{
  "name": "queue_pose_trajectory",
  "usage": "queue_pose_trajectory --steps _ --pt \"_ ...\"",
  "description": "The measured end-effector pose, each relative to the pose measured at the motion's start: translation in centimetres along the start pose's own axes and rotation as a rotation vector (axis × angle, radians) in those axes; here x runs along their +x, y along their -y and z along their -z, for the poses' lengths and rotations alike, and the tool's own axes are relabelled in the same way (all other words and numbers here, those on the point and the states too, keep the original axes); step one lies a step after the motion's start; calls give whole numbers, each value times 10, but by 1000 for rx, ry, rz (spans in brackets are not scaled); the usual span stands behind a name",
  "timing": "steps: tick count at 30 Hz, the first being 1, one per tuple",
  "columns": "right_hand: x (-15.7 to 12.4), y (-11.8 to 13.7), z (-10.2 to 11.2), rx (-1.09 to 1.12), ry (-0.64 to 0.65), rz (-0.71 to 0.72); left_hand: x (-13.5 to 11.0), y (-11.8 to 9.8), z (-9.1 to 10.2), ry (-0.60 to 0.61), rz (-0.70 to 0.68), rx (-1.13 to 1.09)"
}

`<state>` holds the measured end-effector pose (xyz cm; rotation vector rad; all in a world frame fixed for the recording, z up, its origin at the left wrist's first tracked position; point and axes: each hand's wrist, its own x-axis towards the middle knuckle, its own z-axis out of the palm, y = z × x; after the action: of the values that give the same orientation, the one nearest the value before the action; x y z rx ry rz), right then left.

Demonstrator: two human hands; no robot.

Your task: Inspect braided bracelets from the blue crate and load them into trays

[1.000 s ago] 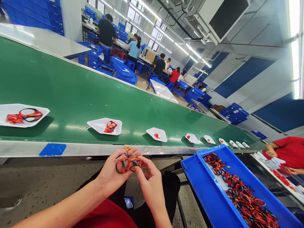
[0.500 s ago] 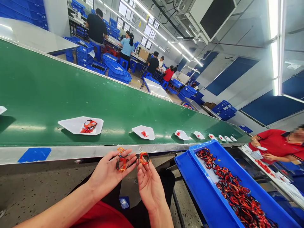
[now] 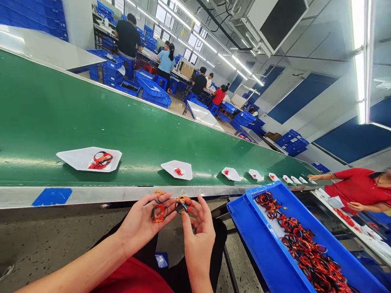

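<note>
My left hand (image 3: 143, 221) lies palm up below the belt's metal edge, fingers curled round a small bunch of orange and black bands (image 3: 159, 207). Just right of it, my right hand (image 3: 197, 230) pinches a single orange and black band (image 3: 183, 203) between thumb and fingertips, held slightly apart from the bunch. On the green conveyor belt (image 3: 61, 118) above them, white trays run in a row. The nearest white tray (image 3: 73, 158) carries a coil of bands (image 3: 100, 160); the following tray (image 3: 183, 167) carries a small red piece.
A blue bin (image 3: 259, 248) of tangled orange and black bands stands at my lower right. A co-worker in a red shirt (image 3: 357, 187) sits at far right, arm stretched towards the belt. Blue tape (image 3: 52, 196) marks the metal rail. Other people work among stacked blue crates behind.
The trays have drifted left along the belt. My right hand has pulled one band away from the bunch in my left hand, and its fingers have spread wider.
</note>
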<state>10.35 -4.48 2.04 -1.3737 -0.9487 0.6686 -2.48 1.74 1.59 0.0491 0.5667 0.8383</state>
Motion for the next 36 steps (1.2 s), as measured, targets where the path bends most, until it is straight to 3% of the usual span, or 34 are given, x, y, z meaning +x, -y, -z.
queue_pose_trajectory --steps 3,8,15,24,27,32,34,36 --pt "-1 3 -4 -111 -18 102 0 -1 0 3 7 8" --pt "3 0 -8 -147 -34 148 0 -1 2 18 -6 5" --pt "11 -10 -4 -321 59 234 1 -2 3 29 -12 -18" --pt "78 8 -43 -491 135 403 -3 -5 -1 47 -28 -32" --pt "67 18 -39 -500 190 407 -3 -6 0 66 -58 -32" --pt "15 16 -16 -557 496 275 -1 -4 1 61 -67 34" --pt "3 8 -11 -558 530 258 0 -2 1 69 -54 30" --pt "-1 0 -8 -442 498 152 0 0 1 88 -47 18"
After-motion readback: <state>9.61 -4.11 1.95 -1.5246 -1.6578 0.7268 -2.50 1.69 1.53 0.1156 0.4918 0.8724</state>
